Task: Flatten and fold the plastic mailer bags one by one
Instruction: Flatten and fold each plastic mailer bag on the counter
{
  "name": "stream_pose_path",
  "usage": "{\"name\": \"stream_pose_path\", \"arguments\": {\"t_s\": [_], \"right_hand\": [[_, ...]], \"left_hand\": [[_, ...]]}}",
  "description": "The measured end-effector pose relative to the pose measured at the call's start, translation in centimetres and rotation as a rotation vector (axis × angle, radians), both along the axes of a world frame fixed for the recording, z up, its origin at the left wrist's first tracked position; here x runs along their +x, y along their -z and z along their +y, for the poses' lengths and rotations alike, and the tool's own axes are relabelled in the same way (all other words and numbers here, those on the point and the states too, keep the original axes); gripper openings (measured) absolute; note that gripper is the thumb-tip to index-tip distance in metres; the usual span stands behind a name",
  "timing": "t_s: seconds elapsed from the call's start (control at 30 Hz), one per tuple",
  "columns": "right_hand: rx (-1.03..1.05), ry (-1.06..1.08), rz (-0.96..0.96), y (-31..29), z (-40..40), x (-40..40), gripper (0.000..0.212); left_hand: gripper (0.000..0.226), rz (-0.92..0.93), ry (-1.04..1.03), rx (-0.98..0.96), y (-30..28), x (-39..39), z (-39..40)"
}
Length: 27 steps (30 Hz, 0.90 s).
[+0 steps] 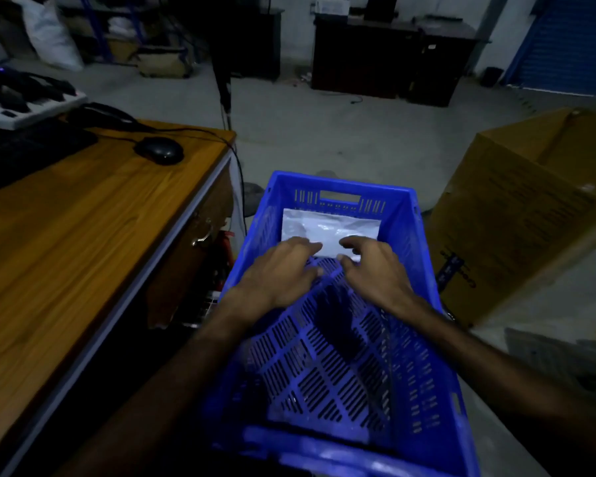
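Note:
A white plastic mailer bag [327, 228] lies flat at the far end of a blue perforated crate [424, 270], against its far wall. Both my hands reach into the crate side by side. My left hand [283, 270] lies palm down with its fingertips on the bag's near edge. My right hand [372, 266] has its fingers bent over the bag's near right corner, thumb close to the edge. Whether either hand pinches the plastic is hard to tell in the dim, blurred frame. The near part of the crate floor is bare.
A wooden desk [83, 218] with a black mouse [160, 150], a keyboard and a power strip stands at my left. A large cardboard box [530, 215] stands at the right of the crate. Dark cabinets and a blue shutter line the far wall.

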State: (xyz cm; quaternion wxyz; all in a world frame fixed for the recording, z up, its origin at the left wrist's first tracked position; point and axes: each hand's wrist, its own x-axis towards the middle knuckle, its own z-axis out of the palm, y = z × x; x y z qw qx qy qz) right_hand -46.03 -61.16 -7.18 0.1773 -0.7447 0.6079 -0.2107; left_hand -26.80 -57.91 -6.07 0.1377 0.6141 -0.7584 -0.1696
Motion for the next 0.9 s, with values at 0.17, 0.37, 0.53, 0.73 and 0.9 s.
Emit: {"name": "stream_pose_path", "arguments": {"t_s": [0.17,0.37,0.53,0.73,0.9], "right_hand": [[-0.062,-0.064,-0.253,-2.1,4.9,0.1,0.023],[-0.037,-0.286,-0.48,-4.2,11.9,3.5,0.011],[-0.124,-0.574,-0.617,-5.6,18.7,9.1,0.014],[-0.039,-0.934,-0.753,-6.5,26.3,17.4,0.015],[0.052,-1.224,-0.746,-7.6,33.0,24.4,0.013]], "left_hand": [[0.037,0.211,-0.049,-0.187,-3.3,1.4,7.9],[0.039,0.331,-0.195,-0.331,-3.3,2.9,17.4],[0.03,0.364,-0.413,-0.483,-3.8,5.9,26.5],[0.031,0.209,-0.739,-0.634,-4.2,9.2,38.6],[0.03,0.135,-1.096,-0.695,-4.1,11.2,48.8]]}}
